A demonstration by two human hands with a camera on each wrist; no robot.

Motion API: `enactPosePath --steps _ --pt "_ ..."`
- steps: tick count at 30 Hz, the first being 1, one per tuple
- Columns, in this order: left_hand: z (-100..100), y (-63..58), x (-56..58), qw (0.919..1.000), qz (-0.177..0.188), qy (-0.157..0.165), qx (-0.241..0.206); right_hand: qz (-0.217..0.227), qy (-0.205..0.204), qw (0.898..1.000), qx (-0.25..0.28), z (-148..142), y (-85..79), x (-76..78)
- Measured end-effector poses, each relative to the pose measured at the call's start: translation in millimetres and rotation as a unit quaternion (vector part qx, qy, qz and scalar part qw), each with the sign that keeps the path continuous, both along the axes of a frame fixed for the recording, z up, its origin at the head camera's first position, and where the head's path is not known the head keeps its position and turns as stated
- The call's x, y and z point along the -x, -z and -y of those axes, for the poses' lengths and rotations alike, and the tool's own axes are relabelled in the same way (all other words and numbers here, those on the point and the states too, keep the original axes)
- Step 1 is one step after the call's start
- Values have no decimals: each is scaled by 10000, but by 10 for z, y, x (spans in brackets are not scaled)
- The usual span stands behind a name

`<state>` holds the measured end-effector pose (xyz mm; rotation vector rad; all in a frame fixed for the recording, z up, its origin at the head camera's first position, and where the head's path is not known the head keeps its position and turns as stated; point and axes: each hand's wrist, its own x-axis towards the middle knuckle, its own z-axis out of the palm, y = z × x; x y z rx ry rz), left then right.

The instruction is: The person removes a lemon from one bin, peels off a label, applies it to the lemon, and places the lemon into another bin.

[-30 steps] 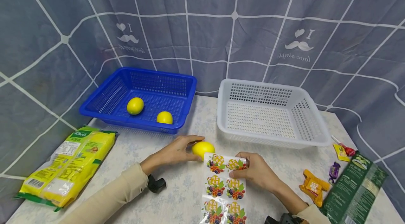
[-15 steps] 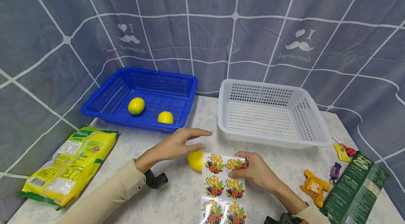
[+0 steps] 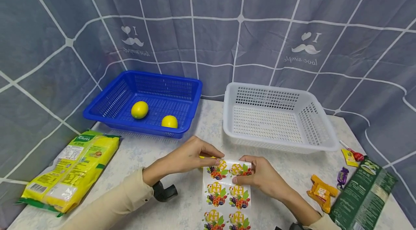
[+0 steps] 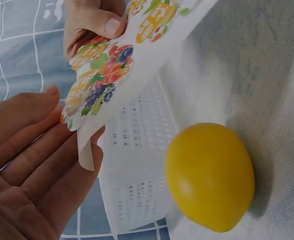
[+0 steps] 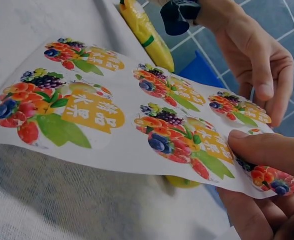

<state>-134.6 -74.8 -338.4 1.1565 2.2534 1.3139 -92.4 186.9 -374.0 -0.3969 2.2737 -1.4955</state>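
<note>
A sheet of fruit-printed stickers (image 3: 226, 190) is gripped at its upper right edge by my right hand (image 3: 264, 177), thumb on the printed face and fingers behind. My left hand (image 3: 186, 157) is at the sheet's upper left corner. In the left wrist view, the left fingers (image 4: 61, 185) extend behind the curled corner, and the thumb stands slightly apart from the sheet. A lemon (image 4: 212, 177) rests on the table below the sheet, touched by neither hand. The sheet and left hand mostly hide it in the head view.
A blue basket (image 3: 110, 121) at the back left holds two lemons (image 3: 139, 109). A white basket (image 3: 282, 143) stands at the back right. A yellow Knorr bag (image 3: 71, 172) lies left; a green packet (image 3: 364, 194), a lollipop (image 3: 358, 156) and wrapped sweets (image 3: 322, 192) lie right.
My left hand has let go of the lemon, lifted off it and moved right to the sticker sheet's corner. The sheet has shifted slightly left, still in my right hand.
</note>
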Motion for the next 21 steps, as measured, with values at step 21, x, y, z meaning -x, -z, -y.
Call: enactPosePath --steps 21 --pt "-17 -21 -27 9986 -479 -171 -132 135 -128 9994 283 11 -80 -59"
